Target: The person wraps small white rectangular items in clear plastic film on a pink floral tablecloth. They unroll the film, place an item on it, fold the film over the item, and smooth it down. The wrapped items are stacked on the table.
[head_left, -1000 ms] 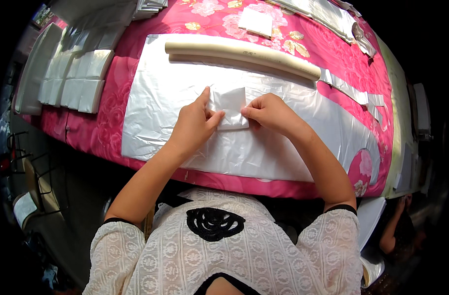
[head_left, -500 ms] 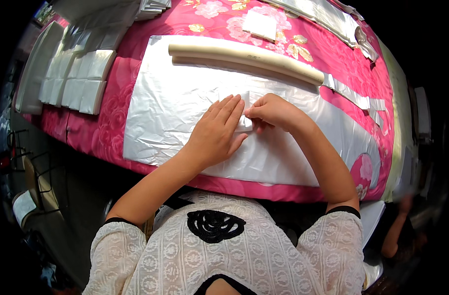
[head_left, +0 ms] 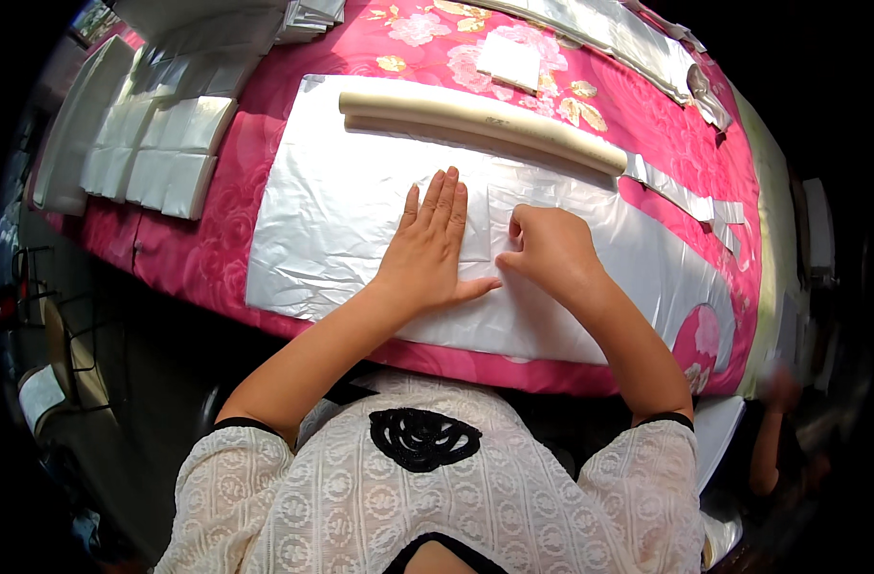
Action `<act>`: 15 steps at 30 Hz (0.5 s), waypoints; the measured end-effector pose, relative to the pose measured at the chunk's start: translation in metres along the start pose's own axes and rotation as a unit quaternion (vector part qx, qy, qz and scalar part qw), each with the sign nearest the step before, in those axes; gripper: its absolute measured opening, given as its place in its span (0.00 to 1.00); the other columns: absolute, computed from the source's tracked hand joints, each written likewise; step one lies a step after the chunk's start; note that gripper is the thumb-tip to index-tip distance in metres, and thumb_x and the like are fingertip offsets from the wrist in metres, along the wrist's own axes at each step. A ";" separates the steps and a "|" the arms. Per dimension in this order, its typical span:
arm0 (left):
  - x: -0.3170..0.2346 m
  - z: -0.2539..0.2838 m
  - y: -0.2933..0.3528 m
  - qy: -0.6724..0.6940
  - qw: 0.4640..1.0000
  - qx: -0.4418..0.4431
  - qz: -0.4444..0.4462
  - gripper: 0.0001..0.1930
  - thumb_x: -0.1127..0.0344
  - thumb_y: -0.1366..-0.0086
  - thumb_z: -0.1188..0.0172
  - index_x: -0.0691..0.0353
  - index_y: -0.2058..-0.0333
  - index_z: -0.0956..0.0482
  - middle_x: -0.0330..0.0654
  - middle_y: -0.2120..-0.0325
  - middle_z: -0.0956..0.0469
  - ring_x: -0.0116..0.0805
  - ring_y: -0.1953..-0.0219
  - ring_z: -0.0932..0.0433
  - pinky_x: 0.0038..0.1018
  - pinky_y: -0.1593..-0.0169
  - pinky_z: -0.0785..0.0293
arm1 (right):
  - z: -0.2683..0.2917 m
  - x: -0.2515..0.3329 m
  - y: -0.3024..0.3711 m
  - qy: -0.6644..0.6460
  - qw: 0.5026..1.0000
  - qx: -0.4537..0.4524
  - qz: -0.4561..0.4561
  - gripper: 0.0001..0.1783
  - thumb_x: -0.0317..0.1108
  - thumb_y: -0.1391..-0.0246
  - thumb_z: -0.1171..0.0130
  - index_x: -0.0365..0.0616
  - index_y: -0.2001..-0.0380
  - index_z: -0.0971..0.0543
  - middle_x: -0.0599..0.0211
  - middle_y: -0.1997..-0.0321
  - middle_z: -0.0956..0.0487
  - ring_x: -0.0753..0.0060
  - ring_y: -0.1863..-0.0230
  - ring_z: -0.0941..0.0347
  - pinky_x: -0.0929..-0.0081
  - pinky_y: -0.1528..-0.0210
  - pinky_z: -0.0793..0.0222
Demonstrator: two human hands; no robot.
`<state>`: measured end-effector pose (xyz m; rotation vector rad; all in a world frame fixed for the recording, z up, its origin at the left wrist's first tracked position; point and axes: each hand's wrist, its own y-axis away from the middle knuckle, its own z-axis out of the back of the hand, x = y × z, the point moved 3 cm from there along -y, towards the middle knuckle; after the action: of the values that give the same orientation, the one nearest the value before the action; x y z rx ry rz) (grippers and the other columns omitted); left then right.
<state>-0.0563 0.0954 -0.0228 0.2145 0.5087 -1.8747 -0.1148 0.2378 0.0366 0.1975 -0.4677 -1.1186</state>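
Observation:
My left hand [head_left: 425, 239] lies flat, its fingers together and the thumb stretched to the side. It presses on a small folded white plastic piece [head_left: 476, 230], whose right part shows between my hands. Just right of that piece, my right hand [head_left: 556, 251] is closed, fingers curled in toward the thumb. Whatever it may hold is hidden. Beneath both hands spreads a large, creased white plastic sheet [head_left: 308, 230]. A long cream-coloured tube [head_left: 485, 122] rests across the sheet's far part.
Stacks of folded white packets [head_left: 178, 158] stand at the left beside a pale box wall [head_left: 68, 158]. A white square packet [head_left: 510, 61] lies beyond the tube on the pink flowered tablecloth [head_left: 398, 40]. White strips [head_left: 681, 194] lie at right. Another person's arm [head_left: 768, 450] shows lower right.
My right hand has drawn away from the left and curled in. My left hand has flattened, uncovering more of the folded piece, which looks smoother and wider.

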 end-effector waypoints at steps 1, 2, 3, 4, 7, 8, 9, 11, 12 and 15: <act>0.001 0.005 0.002 0.036 0.999 -0.015 0.001 0.53 0.40 0.49 0.43 0.73 0.38 0.58 0.59 0.36 0.60 0.53 0.33 0.62 0.44 0.34 0.66 | 0.001 0.004 0.002 0.013 0.998 -0.055 0.041 0.19 0.38 0.65 0.33 0.41 0.68 0.24 0.59 0.70 0.22 0.59 0.66 0.26 0.65 0.64 0.31; 0.002 0.012 0.006 0.072 0.997 -0.030 0.002 0.51 0.43 0.49 0.42 0.71 0.38 0.58 0.58 0.36 0.61 0.53 0.33 0.62 0.44 0.34 0.66 | -0.001 0.008 0.004 0.027 0.990 -0.109 0.082 0.19 0.38 0.63 0.34 0.41 0.66 0.25 0.59 0.67 0.22 0.60 0.64 0.26 0.66 0.62 0.31; 0.002 0.019 0.011 0.109 0.993 -0.044 0.002 0.50 0.47 0.48 0.41 0.69 0.37 0.58 0.57 0.36 0.61 0.53 0.33 0.63 0.44 0.34 0.66 | -0.002 0.011 0.005 0.039 0.978 -0.163 0.121 0.19 0.38 0.61 0.35 0.41 0.64 0.25 0.58 0.65 0.23 0.61 0.62 0.27 0.66 0.61 0.32; 0.002 0.029 0.021 0.206 0.975 -0.084 0.026 0.41 0.60 0.47 0.39 0.66 0.38 0.50 0.57 0.37 0.53 0.52 0.34 0.55 0.42 0.36 0.56 | -0.001 0.018 0.002 0.048 0.971 -0.171 0.161 0.24 0.38 0.56 0.38 0.41 0.55 0.29 0.56 0.54 0.26 0.59 0.52 0.30 0.65 0.51 0.35; 0.001 0.048 0.068 0.436 0.890 -0.011 0.131 0.15 0.77 0.40 0.49 0.69 0.53 0.28 0.47 0.62 0.21 0.36 0.57 0.23 0.29 0.52 0.28 | -0.019 0.033 -0.016 0.086 0.914 -0.255 0.304 0.29 0.44 0.51 0.43 0.39 0.48 0.32 0.51 0.45 0.31 0.55 0.42 0.38 0.61 0.40 0.46; 0.006 0.043 0.097 0.533 0.823 0.038 0.193 0.12 0.77 0.38 0.51 0.69 0.56 0.26 0.46 0.69 0.20 0.29 0.64 0.21 0.22 0.59 0.25 | -0.030 0.035 -0.026 0.050 0.927 -0.220 0.299 0.33 0.47 0.50 0.45 0.39 0.45 0.35 0.49 0.41 0.37 0.53 0.38 0.44 0.58 0.37 0.51; 0.006 0.045 0.121 0.567 0.785 0.064 0.241 0.11 0.76 0.36 0.52 0.70 0.58 0.25 0.47 0.67 0.20 0.27 0.64 0.21 0.20 0.60 0.25 | -0.042 0.039 -0.033 0.015 0.939 -0.184 0.292 0.36 0.50 0.49 0.46 0.39 0.42 0.38 0.46 0.37 0.42 0.52 0.34 0.50 0.56 0.34 0.57; 0.009 0.040 0.162 0.631 0.675 0.115 0.366 0.10 0.72 0.35 0.51 0.71 0.58 0.25 0.48 0.66 0.21 0.30 0.63 0.21 0.22 0.59 0.24 | -0.054 0.060 -0.029 0.015 0.944 -0.178 0.279 0.41 0.56 0.50 0.49 0.40 0.40 0.41 0.46 0.34 0.49 0.50 0.31 0.58 0.55 0.33 0.64; 0.010 0.040 0.179 0.606 0.662 0.125 0.422 0.11 0.71 0.35 0.51 0.71 0.58 0.25 0.48 0.66 0.21 0.31 0.63 0.21 0.23 0.59 0.24 | -0.062 0.072 -0.026 -0.008 0.942 -0.157 0.296 0.41 0.58 0.49 0.50 0.40 0.39 0.42 0.45 0.33 0.51 0.50 0.31 0.60 0.54 0.32 0.66; 0.010 0.044 0.199 0.588 0.604 0.064 0.534 0.13 0.67 0.34 0.50 0.71 0.58 0.26 0.49 0.65 0.21 0.34 0.62 0.21 0.24 0.58 0.25 | -0.089 0.107 -0.002 -0.063 0.939 -0.121 0.314 0.41 0.59 0.47 0.54 0.40 0.39 0.43 0.45 0.32 0.53 0.50 0.30 0.63 0.53 0.32 0.68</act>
<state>0.1296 0.0116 -0.0358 1.5418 0.8245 -0.3237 -0.0383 0.1339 -0.0150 -0.2333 -0.4567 -0.5496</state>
